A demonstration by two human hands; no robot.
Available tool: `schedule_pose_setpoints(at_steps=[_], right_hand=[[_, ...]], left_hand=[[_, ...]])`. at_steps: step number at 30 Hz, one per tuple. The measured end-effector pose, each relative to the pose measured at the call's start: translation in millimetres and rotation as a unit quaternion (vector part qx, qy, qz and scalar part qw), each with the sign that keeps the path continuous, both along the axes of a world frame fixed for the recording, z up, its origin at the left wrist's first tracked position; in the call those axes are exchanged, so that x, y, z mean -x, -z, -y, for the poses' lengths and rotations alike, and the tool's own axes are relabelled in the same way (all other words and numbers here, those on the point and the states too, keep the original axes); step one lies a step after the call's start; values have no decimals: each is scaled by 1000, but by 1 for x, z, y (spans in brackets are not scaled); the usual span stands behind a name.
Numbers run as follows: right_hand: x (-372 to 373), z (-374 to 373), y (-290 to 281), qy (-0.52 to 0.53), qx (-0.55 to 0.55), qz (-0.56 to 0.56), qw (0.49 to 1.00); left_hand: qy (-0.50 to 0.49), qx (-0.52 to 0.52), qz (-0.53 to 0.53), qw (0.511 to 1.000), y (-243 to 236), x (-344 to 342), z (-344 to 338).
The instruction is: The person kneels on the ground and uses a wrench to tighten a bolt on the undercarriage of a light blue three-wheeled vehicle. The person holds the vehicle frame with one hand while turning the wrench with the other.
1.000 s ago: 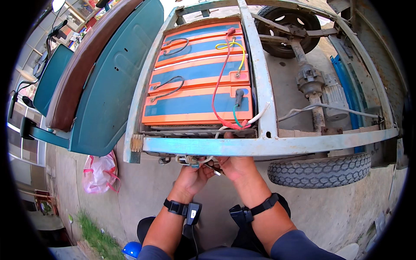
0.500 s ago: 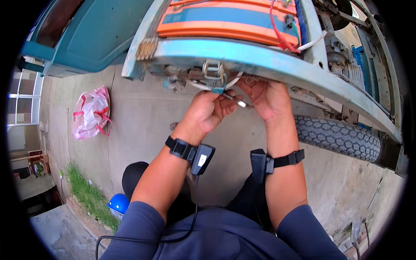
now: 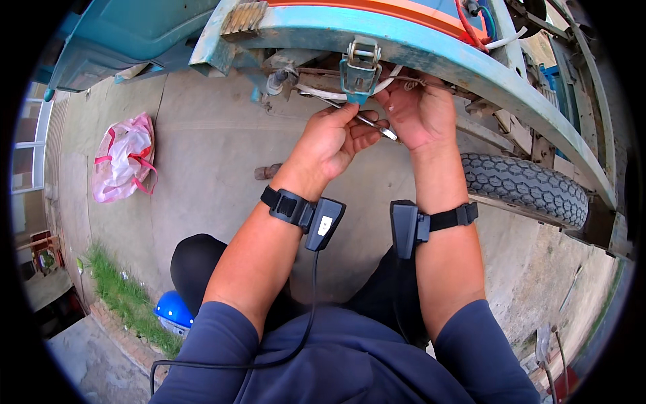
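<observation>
My left hand (image 3: pixel 340 138) is closed round a slim silver wrench (image 3: pixel 385 131), with the thumb pressed on its shaft. The tool slants down to the right, just below a blue metal latch (image 3: pixel 360 71) fixed to the pale blue frame rail (image 3: pixel 404 37). My right hand (image 3: pixel 420 111) reaches up under the rail, palm partly showing, fingers curled beside a white cable (image 3: pixel 321 92). Its fingertips are mostly hidden by the rail, and what they grip cannot be made out.
Orange and blue battery casing (image 3: pixel 377 10) sits behind the rail. A tyre (image 3: pixel 525 188) stands at the right. A teal body panel (image 3: pixel 128 40) hangs at the upper left. On the concrete lie a pink-white bag (image 3: pixel 126 158) and, near my knee, a blue helmet (image 3: pixel 176 310).
The view has shifted, so the rail sits higher and the underside with latch and cable shows more. Both hands stay at the same spot; the wrench is still in my left hand.
</observation>
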State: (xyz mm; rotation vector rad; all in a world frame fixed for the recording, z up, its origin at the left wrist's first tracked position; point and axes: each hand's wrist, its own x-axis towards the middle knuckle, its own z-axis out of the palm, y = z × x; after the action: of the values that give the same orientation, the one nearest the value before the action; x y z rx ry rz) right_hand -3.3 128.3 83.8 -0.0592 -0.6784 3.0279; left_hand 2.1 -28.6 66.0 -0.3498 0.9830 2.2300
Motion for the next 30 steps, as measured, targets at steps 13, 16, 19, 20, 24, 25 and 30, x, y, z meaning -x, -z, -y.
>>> schedule_pose_setpoints(at_steps=[13, 16, 19, 20, 24, 25, 30], right_hand=[[-4, 1, -12, 27, -104, 20, 994], [0, -1, -9, 22, -114, 13, 993], [-1, -1, -9, 31, -156, 17, 987], [1, -2, -13, 20, -132, 30, 991], [1, -1, -10, 20, -116, 39, 992], [2, -1, -9, 18, -111, 37, 993], [1, 0, -9, 23, -100, 42, 994]], left_hand=[[-5, -5, -11, 1000, 1, -2, 2], [-8, 0, -17, 1000, 3, 0, 1], [-6, 2, -23, 1000, 4, 0, 1], [-7, 1, -25, 1000, 5, -1, 1], [-9, -14, -43, 999, 6, -1, 1], [-14, -17, -41, 999, 6, -1, 0], [-17, -12, -43, 999, 8, -1, 1]])
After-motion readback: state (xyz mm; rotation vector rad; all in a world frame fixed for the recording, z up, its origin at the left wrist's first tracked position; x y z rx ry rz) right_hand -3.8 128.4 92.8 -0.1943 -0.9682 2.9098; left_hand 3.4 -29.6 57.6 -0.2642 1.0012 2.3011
